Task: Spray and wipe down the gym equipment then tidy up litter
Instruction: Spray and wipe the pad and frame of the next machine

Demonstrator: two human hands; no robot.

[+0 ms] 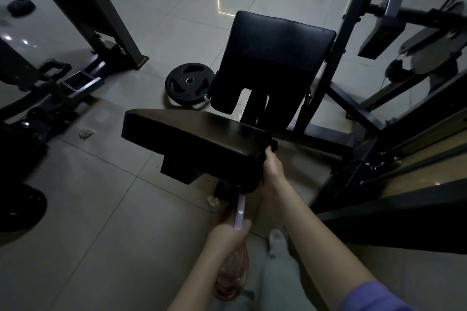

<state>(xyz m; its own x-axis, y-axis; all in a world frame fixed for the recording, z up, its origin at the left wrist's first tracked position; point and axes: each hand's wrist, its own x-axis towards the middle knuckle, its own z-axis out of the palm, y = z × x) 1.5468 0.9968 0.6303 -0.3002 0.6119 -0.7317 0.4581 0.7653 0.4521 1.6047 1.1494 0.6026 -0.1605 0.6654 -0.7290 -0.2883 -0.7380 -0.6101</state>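
While left hand [228, 235] clamps bottle [233, 278], right hand [272, 171] (grip unclear) should wipe pad [192, 134] edge in overlapping strokes.

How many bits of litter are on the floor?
2. One crumpled scrap lies on the tiles left of the black seat pad; another lies under the pad's near end. More may be hidden behind equipment.
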